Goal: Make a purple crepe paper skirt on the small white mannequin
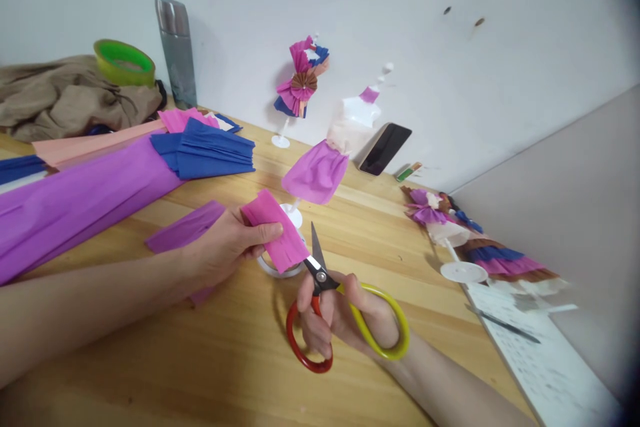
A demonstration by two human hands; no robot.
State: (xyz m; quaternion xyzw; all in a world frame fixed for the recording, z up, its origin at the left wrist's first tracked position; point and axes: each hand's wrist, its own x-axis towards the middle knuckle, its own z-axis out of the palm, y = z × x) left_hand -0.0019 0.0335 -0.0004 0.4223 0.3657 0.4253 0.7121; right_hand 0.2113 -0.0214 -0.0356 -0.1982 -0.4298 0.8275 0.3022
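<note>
Between the thumb and fingers of my left hand is a folded strip of pink crepe paper, held above the table. My right hand grips scissors with one red and one yellow handle loop. Their blades are parted, and the lower blade meets the strip's right end. A white roll of tape lies partly hidden beneath the strip. Purple paper pieces rest under and behind my left hand. Just beyond stands a small white dress form wearing a purple paper skirt.
Long purple and folded blue crepe paper cover the left side. A bottle, brown cloth and green tape roll stand behind. Another dressed form, a phone, and a tipped-over form near written paper are farther right.
</note>
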